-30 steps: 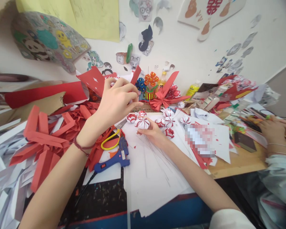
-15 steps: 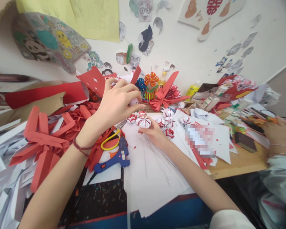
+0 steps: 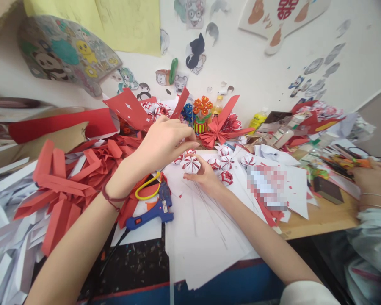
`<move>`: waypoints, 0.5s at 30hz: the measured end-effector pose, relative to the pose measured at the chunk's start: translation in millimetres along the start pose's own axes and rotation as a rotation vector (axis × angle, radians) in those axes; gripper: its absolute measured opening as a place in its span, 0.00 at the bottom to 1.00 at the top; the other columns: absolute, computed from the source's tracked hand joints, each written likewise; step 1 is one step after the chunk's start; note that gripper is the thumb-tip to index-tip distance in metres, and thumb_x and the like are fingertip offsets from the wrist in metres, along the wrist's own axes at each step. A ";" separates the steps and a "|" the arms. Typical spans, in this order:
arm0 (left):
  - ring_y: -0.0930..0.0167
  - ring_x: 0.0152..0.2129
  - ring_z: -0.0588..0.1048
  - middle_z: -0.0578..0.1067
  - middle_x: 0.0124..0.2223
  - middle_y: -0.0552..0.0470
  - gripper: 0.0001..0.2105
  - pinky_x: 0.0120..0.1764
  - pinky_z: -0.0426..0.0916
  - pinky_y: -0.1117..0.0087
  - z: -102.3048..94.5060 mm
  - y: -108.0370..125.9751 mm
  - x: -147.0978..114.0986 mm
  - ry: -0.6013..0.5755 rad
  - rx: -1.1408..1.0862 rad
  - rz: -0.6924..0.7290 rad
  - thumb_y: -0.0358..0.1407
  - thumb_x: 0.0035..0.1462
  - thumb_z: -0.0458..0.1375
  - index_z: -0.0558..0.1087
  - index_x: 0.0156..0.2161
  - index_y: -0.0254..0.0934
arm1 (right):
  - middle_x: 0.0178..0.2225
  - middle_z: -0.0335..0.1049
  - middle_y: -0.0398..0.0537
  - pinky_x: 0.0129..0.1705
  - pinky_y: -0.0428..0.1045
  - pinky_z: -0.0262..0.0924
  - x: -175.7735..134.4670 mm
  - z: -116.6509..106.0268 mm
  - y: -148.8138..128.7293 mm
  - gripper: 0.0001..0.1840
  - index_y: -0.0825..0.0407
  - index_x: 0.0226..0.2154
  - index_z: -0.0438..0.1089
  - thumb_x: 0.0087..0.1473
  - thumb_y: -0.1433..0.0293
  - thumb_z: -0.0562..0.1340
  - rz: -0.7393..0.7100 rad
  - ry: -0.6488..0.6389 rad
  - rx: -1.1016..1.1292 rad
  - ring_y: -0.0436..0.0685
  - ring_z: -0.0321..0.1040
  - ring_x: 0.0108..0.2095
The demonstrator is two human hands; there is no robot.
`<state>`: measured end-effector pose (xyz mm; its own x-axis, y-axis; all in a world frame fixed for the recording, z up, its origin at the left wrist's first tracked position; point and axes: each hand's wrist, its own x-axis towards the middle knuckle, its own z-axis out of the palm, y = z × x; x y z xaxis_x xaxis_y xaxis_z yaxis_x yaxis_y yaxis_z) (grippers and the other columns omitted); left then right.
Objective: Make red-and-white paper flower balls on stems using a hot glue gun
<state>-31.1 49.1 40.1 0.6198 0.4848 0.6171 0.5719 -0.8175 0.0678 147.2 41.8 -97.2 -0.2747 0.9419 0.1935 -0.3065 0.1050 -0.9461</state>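
My right hand (image 3: 206, 174) is closed on a red-and-white striped paper flower (image 3: 191, 164), held between thumb and fingers over the white sheets. My left hand (image 3: 173, 137) hovers just above that flower, fingers bent and thumb near the fingertips in a pinch. Whatever it pinches is too small or hidden to make out. Several similar paper flowers (image 3: 226, 162) lie right of and behind my right hand. Thin wires (image 3: 211, 212) spread across the white paper (image 3: 197, 250) beneath my right wrist. A blue glue gun (image 3: 154, 214) lies left of the paper, near yellow-handled scissors (image 3: 142, 195).
Folded red paper strips (image 3: 63, 186) and white strips (image 3: 6, 212) pile up at left. Against the wall stand red-wrapped bouquets (image 3: 220, 129) and a small striped flowerpot (image 3: 200, 127). At far right, another person's hand (image 3: 370, 178) rests among tools.
My left hand has come down and slightly right, its fingertips closing in above the flower. My right hand keeps the flower in nearly the same place.
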 end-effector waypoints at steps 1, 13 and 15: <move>0.67 0.33 0.77 0.81 0.34 0.53 0.09 0.45 0.59 0.61 0.3 0.3 -0.1 -0.002 0.000 0.009 0.39 0.65 0.58 0.75 0.34 0.38 | 0.49 0.72 0.44 0.40 0.47 0.70 0.0 0.0 0.2 0.35 0.43 0.49 0.72 0.36 0.71 0.78 -0.010 0.001 -0.006 0.55 0.69 0.44; 0.70 0.28 0.75 0.80 0.30 0.56 0.10 0.44 0.59 0.62 3.4 -2.2 -1.9 -0.024 -0.001 0.045 0.37 0.65 0.58 0.75 0.32 0.37 | 0.50 0.73 0.46 0.52 0.51 0.66 1.6 -5.3 7.7 0.37 0.45 0.51 0.70 0.37 0.69 0.78 -0.048 -0.012 -0.105 0.59 0.69 0.51; 0.70 0.27 0.75 0.80 0.30 0.56 0.10 0.44 0.59 0.62 3.2 -1.9 -1.8 -0.032 0.008 0.040 0.38 0.65 0.58 0.76 0.32 0.38 | 0.52 0.72 0.46 0.54 0.52 0.65 2.0 -5.7 8.0 0.37 0.45 0.52 0.70 0.38 0.68 0.78 -0.048 -0.015 -0.135 0.60 0.68 0.54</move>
<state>-31.5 50.7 36.3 0.6587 0.4619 0.5940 0.5510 -0.8337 0.0373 149.4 46.4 -105.9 -0.2770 0.9299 0.2422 -0.1943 0.1927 -0.9618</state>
